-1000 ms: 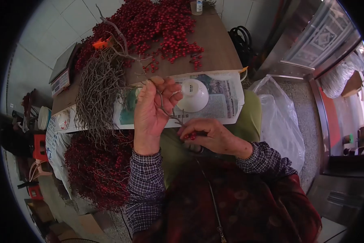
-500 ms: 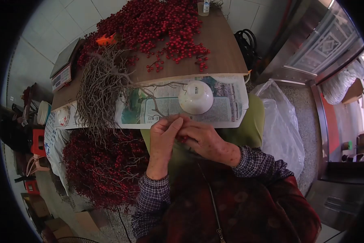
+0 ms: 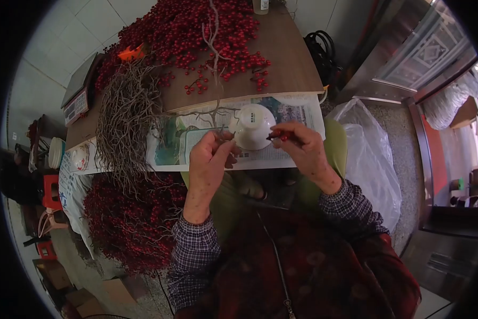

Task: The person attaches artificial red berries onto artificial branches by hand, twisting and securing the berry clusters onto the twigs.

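My left hand (image 3: 209, 162) pinches the lower end of a bare forked branch (image 3: 215, 45), which stands up over the table's near edge. To its right, my right hand (image 3: 307, 151) is closed on a small bunch of red berries (image 3: 280, 136). An upturned white bowl (image 3: 254, 126) sits on newspaper (image 3: 297, 111) between and just beyond my hands. Left of them, a bundle of bare twigs (image 3: 126, 117) hangs over the table edge. A large heap of red berries (image 3: 191, 32) lies at the back of the table.
A scale (image 3: 77, 106) stands at the table's left. Below the edge there is a pile of berry branches (image 3: 132, 223). On the right, a clear plastic bag (image 3: 372, 165) rests on the floor near a metal door frame (image 3: 393, 93). A red stool (image 3: 51, 191) is at far left.
My hands were together and have moved apart, the right one going right with the berries. The branch in my left hand now points upright across the table.
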A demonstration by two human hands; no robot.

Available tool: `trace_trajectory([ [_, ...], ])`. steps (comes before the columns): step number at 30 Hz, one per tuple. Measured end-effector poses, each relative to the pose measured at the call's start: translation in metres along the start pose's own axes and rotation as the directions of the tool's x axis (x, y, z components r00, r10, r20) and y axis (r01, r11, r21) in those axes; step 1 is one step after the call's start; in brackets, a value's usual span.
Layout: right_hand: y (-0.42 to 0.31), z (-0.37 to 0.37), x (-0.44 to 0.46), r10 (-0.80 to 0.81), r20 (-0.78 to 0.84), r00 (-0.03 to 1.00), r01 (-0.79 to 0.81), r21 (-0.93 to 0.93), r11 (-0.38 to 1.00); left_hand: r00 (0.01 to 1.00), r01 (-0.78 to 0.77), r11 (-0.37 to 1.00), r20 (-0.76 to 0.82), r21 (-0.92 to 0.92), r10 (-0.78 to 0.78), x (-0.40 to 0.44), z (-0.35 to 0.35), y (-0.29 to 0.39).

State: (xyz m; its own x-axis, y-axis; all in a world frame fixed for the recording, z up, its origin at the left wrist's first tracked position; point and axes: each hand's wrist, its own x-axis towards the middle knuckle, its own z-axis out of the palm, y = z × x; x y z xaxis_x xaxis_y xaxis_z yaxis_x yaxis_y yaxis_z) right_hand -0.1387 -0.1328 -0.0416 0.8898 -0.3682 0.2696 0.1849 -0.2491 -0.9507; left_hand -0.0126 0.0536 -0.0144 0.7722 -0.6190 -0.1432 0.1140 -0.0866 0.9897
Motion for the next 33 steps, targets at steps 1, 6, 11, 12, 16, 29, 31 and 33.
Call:
trace_trajectory([
  [1, 0.007, -0.003, 0.003, 0.0, -0.069, 0.998, 0.001, 0.014, 1.0, 1.0, 0.008, 1.0, 0.004, 0.006, -0.008, 0.005, 0.003, 0.002],
  [6, 0.04, -0.016, 0.003, -0.019, -0.24, 0.971, 0.045, 0.1, 0.994, 0.995, -0.054, 0.956, -0.063, 0.289, 0.075, 0.03, 0.015, 0.015],
  [11, 0.054, -0.018, -0.002, 0.011, -0.337, 0.942, 0.057, 0.19, 0.98, 0.991, -0.132, 0.802, 0.056, 0.582, 0.122, 0.05, 0.015, 0.02],
  [12, 0.055, -0.018, -0.003, 0.015, -0.344, 0.939, 0.056, 0.198, 0.979, 0.986, -0.166, 0.744, 0.105, 0.647, 0.129, 0.054, 0.017, 0.022],
  [16, 0.059, -0.021, -0.001, 0.027, -0.296, 0.955, 0.031, 0.188, 0.982, 0.983, -0.182, 0.687, 0.157, 0.703, 0.1, 0.065, 0.028, 0.038],
  [29, 0.058, -0.025, 0.002, 0.08, -0.312, 0.947, 0.001, 0.251, 0.968, 0.902, -0.429, 0.317, 0.417, 0.846, 0.108, 0.089, 0.042, 0.048],
  [31, 0.06, -0.026, 0.002, 0.081, -0.305, 0.949, -0.005, 0.242, 0.97, 0.908, -0.416, 0.323, 0.41, 0.85, 0.088, 0.088, 0.045, 0.049],
  [33, 0.059, -0.027, 0.002, 0.083, -0.297, 0.951, -0.013, 0.228, 0.974, 0.934, -0.348, 0.347, 0.355, 0.871, 0.046, 0.088, 0.047, 0.049],
])
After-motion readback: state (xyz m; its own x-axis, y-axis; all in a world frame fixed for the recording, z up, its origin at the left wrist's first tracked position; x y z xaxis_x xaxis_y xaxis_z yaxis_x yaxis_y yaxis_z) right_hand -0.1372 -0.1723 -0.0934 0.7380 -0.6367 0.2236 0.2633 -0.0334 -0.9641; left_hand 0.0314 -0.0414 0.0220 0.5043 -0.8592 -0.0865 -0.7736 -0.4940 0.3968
